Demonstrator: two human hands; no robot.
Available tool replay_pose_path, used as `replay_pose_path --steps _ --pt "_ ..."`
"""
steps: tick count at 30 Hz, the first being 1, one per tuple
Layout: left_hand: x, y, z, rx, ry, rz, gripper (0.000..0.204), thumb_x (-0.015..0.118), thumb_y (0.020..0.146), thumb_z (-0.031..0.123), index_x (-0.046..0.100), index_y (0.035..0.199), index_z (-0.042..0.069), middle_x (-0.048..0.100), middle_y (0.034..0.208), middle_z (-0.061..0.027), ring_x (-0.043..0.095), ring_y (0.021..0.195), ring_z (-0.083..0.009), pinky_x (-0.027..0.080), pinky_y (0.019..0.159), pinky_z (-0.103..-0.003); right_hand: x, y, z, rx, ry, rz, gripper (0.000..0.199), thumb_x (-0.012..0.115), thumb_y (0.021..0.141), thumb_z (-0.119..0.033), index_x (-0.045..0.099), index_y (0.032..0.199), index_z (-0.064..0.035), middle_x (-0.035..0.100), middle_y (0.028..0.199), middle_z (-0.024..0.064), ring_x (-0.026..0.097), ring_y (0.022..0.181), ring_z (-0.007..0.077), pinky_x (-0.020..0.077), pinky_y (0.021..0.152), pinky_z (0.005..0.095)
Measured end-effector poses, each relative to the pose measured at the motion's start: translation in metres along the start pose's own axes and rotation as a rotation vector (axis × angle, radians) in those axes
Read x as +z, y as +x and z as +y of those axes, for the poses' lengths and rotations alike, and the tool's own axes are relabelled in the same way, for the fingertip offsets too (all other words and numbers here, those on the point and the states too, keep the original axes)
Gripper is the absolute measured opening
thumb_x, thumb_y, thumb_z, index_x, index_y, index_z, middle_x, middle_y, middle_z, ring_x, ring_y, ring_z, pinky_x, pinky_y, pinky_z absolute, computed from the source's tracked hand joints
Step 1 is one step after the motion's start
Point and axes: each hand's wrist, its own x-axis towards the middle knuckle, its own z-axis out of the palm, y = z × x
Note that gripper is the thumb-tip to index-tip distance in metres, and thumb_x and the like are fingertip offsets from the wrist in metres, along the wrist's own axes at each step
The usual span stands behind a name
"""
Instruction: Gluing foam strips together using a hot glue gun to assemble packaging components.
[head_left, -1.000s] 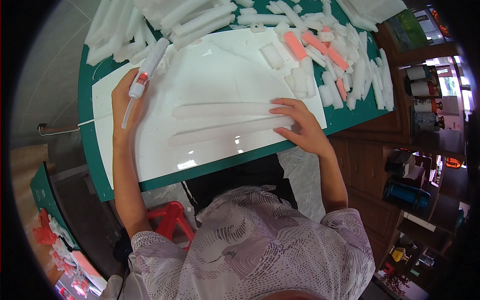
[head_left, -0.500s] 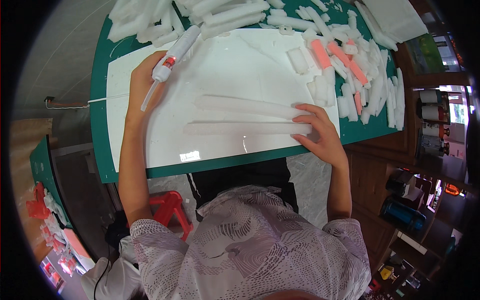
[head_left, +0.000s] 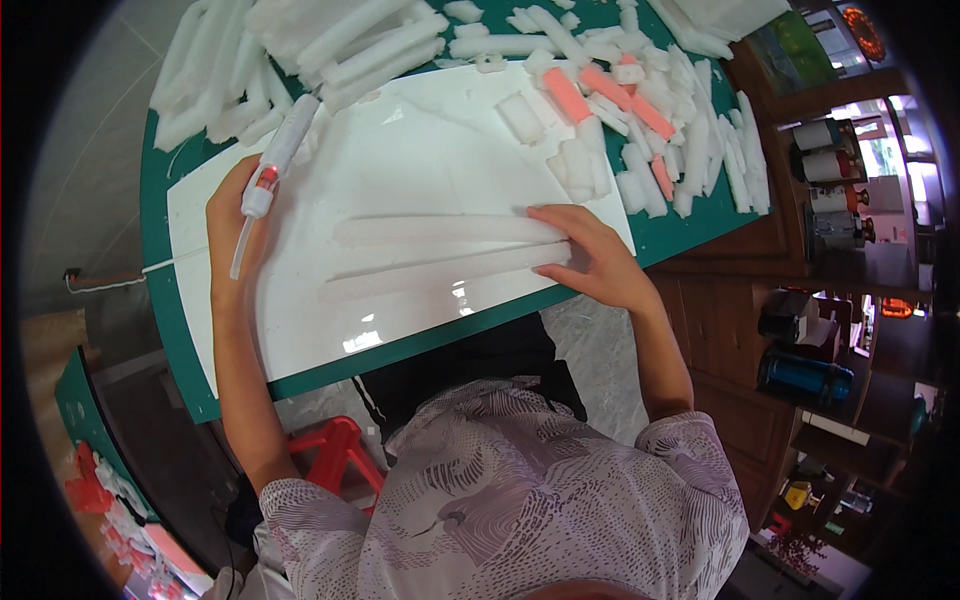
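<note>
My left hand [head_left: 232,205] is closed around a white glue gun [head_left: 285,140] with a red-orange patch. A glue stick pokes out of its back end, and its nozzle points away from me. Two long white foam strips [head_left: 440,230] lie side by side on a glossy white board [head_left: 410,140], slightly spread toward their left ends. At their right ends my right hand [head_left: 595,255] grips both, fingers over the farther strip and thumb against the nearer one.
The board rests on a green table [head_left: 300,378]. White foam strips [head_left: 375,50] are heaped along the far edge. Loose white and pink foam pieces [head_left: 567,95] lie at the far right. A red stool [head_left: 340,450] stands below, with wooden shelves [head_left: 740,400] to the right.
The view has shifted and turned, so the table sits tilted. My right hand has closed in on the strip ends, bringing them together. The glue gun remains in my left hand.
</note>
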Motion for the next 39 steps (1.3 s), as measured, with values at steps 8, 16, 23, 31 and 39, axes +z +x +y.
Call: replay_pose_path --steps 8,16,23,31,39 --pt "-0.003 0.001 0.006 -0.004 -0.007 -0.019 0.023 0.062 0.091 0.004 0.067 0.113 0.001 0.071 0.1 -0.015 0.066 0.09 -0.023 0.05 0.084 -0.033 0.003 -0.001 0.001 0.013 0.115 -0.012 0.069 0.078 0.081 -0.015 0.05 0.144 -0.0081 0.063 0.128 0.0118 0.055 0.119 0.0319 0.0421 0.104 0.0389" --pt "-0.002 0.001 -0.005 0.052 -0.046 0.004 0.025 0.062 0.088 0.006 0.068 0.112 0.001 0.071 0.102 -0.0153 0.068 0.096 -0.0252 0.05 0.086 -0.032 0.011 -0.001 0.003 0.048 0.151 0.025 0.068 0.079 0.079 -0.009 0.054 0.142 -0.0072 0.064 0.123 0.0135 0.059 0.115 0.0285 0.0444 0.102 0.036" --pt "0.004 0.004 -0.005 0.156 -0.064 0.051 0.023 0.061 0.089 0.01 0.068 0.11 0.001 0.071 0.097 -0.0143 0.068 0.089 -0.0237 0.051 0.083 -0.033 0.009 -0.003 0.011 0.007 0.095 0.043 0.061 0.077 0.081 -0.014 0.056 0.139 -0.0098 0.063 0.129 0.0102 0.058 0.118 0.0296 0.046 0.1 0.0382" --pt "0.003 0.001 -0.015 0.002 -0.105 -0.072 0.023 0.057 0.091 0.003 0.063 0.112 -0.004 0.065 0.094 -0.0124 0.059 0.085 -0.0183 0.048 0.08 -0.031 0.009 -0.011 0.014 0.029 0.145 -0.011 0.066 0.073 0.084 -0.019 0.05 0.145 -0.0136 0.062 0.131 0.0086 0.055 0.122 0.0304 0.0432 0.105 0.0401" --pt "0.001 0.004 -0.002 -0.067 -0.099 -0.081 0.015 0.059 0.093 0.004 0.061 0.105 -0.003 0.062 0.085 -0.0096 0.053 0.078 -0.016 0.046 0.074 -0.031 0.007 -0.015 0.012 0.017 0.174 0.015 0.062 0.072 0.085 -0.019 0.052 0.142 -0.0108 0.061 0.132 0.0119 0.053 0.123 0.0314 0.0421 0.106 0.0404"
